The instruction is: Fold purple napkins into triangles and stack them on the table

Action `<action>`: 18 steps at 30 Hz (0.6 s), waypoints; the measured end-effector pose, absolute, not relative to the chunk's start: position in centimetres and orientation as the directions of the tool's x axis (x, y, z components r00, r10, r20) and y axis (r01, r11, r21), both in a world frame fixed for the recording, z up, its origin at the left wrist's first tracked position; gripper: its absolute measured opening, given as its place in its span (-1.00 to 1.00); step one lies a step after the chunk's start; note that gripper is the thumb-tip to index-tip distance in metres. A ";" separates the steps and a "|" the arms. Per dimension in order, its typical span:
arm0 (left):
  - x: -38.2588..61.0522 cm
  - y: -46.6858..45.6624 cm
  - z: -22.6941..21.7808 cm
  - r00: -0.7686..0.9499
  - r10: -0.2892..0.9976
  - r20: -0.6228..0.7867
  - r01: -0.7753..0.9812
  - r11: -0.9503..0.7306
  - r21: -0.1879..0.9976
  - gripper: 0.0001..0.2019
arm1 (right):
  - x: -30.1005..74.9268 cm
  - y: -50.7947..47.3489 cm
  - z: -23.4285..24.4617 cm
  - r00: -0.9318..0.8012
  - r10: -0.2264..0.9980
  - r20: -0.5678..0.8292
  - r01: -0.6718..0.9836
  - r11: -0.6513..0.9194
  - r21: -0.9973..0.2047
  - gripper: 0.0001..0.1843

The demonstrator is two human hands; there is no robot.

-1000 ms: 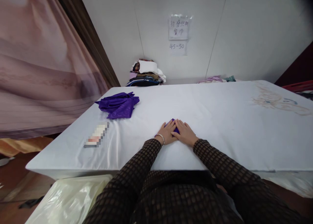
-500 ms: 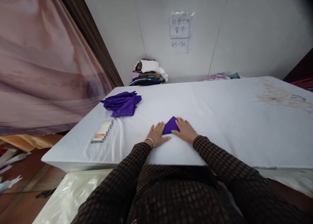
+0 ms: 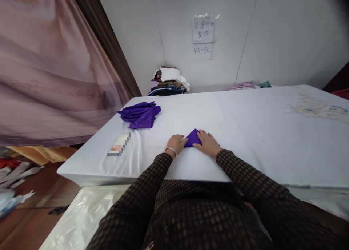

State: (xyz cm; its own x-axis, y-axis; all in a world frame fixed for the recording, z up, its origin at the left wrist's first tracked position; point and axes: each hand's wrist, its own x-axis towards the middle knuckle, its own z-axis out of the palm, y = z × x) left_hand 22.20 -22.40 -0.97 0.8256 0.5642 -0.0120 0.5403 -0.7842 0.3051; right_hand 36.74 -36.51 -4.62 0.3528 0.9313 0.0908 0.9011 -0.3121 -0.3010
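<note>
A folded purple napkin (image 3: 192, 138) lies on the white-covered table in front of me, its visible part a triangle with the point facing away. At its left corner my left hand (image 3: 176, 143), with a bracelet at the wrist, is closed, the fingers curled and the thumb against the cloth. My right hand (image 3: 208, 143) rests open on the right side of the napkin, palm down, fingers stretched forward and thumb lying along the near edge. Both hands cover the napkin's side corners.
A loose heap of purple napkins (image 3: 141, 114) lies at the table's far left, with a blurred phone-like object (image 3: 119, 143) nearer me. Folded clothes (image 3: 169, 83) are stacked against the wall. A pink curtain (image 3: 54, 68) hangs left of the white tablecloth (image 3: 259, 141).
My left hand has gone from lying flat with spread fingers to curled at the napkin's left corner. The right hand stays on the napkin. The view has shifted slightly.
</note>
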 end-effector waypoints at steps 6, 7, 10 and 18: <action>26.0 -22.3 -0.6 0.762 0.628 -0.160 0.638 -0.685 0.352 -0.69 | 36.8 -36.5 -4.3 0.355 0.930 0.094 0.891 -0.306 -0.334 -0.13; 26.2 -22.0 -0.6 0.757 0.627 -0.184 0.644 -0.670 0.369 -0.74 | 36.8 -36.5 -4.3 0.364 0.927 0.093 0.880 -0.309 -0.361 -0.13; 26.1 -21.4 -0.5 0.762 0.613 -0.209 0.633 -0.636 0.442 -0.83 | 37.2 -36.6 -4.3 0.421 0.898 0.130 0.799 -0.299 -0.522 -0.20; 24.7 -22.4 0.0 0.816 0.565 -0.123 0.509 -0.602 0.615 -0.89 | 38.9 -36.8 -4.9 0.582 0.807 0.101 0.352 -0.138 -0.926 -0.13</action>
State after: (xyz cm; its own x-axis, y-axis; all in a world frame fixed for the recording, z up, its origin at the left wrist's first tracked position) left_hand 24.70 -22.36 -0.02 0.8160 0.5649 -0.1229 0.5092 -0.6017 0.6154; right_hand 38.95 -36.78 -4.85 0.5820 0.8069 0.1013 0.3523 -0.1378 -0.9257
